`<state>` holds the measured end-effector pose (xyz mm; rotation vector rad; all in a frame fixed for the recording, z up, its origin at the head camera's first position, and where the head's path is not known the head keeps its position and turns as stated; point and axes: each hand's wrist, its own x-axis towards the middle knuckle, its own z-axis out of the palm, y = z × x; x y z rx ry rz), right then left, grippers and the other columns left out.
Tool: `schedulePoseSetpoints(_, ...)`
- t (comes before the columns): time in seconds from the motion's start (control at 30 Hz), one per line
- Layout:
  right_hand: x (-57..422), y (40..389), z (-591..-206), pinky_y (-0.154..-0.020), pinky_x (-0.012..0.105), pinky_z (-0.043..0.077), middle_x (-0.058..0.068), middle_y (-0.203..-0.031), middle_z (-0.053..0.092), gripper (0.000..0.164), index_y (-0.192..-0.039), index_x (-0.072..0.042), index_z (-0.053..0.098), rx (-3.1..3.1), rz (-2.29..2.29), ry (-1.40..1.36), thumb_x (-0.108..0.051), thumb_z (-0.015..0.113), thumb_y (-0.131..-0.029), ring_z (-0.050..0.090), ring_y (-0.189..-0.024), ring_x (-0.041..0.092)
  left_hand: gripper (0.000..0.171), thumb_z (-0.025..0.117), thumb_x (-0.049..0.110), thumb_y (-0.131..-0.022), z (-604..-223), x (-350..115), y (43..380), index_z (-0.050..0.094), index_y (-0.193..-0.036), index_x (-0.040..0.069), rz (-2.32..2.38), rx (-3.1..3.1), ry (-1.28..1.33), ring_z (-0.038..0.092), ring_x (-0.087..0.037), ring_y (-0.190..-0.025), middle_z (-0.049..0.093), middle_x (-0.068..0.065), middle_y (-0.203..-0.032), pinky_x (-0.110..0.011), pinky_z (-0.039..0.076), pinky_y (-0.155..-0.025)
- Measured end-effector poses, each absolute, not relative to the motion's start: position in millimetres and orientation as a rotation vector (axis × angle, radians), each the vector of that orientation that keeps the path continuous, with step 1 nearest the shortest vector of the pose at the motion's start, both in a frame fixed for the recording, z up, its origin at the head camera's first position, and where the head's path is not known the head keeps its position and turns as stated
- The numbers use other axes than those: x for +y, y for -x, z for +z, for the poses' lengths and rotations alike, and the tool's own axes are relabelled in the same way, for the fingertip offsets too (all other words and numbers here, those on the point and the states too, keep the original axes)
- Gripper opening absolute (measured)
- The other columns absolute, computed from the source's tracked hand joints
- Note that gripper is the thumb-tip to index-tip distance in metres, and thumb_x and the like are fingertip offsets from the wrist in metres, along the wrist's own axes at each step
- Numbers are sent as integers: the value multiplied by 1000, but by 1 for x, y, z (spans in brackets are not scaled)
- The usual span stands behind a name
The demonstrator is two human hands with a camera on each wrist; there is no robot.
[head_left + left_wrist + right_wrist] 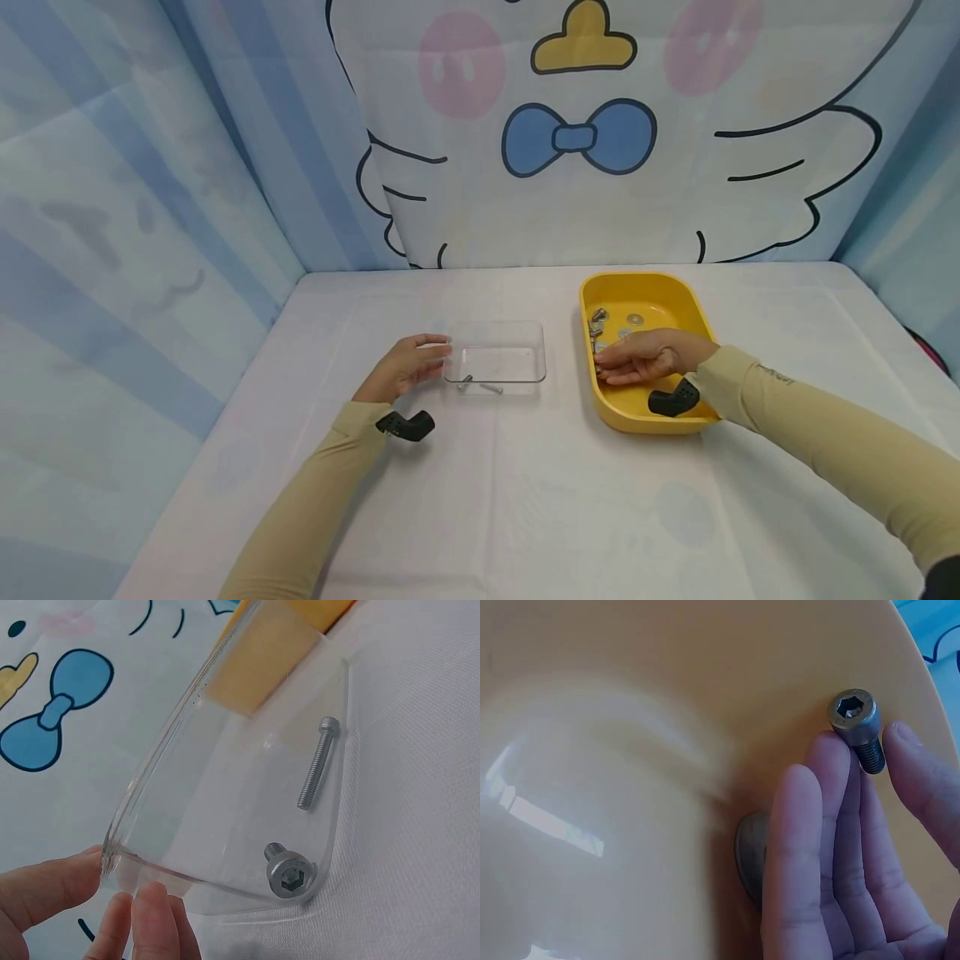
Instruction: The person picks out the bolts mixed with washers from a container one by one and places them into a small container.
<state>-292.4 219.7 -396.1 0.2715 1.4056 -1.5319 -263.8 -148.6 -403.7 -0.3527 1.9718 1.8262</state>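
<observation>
In the left wrist view, my left hand [408, 365] rests its fingertips against the end of a clear plastic box [495, 328], at the rim and outer wall. Two metal socket-head bolts lie in that box, a long thin bolt [318, 766] on its side and a thick bolt [289, 874] with its head toward the camera. Inside a yellow tray [637, 423], my right hand [648, 354] pinches a short socket-head bolt [855, 720] between thumb and fingertips, head upward. A round metal piece [751, 855] shows partly behind the fingers.
More bolts [597, 317] lie along the tray's left side, and flat washers [635, 319] lie on its floor. The box stands left of the tray on a white cloth-covered table [525, 500]. A printed curtain [480, 217] rises behind the table.
</observation>
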Motion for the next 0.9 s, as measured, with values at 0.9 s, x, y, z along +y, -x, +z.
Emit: schedulePoseSetpoints(0.9,239,291,-378,-79,21,55,5,-88,71,25,-86,-7,72,1401,-1697,-328,-14,50,-97,68,-81,13,46,59,9,-92,-403,-149,263,46,-135,-2,1823,1975,329,56,-4,-74,55,-1,-102,-13,51,-65)
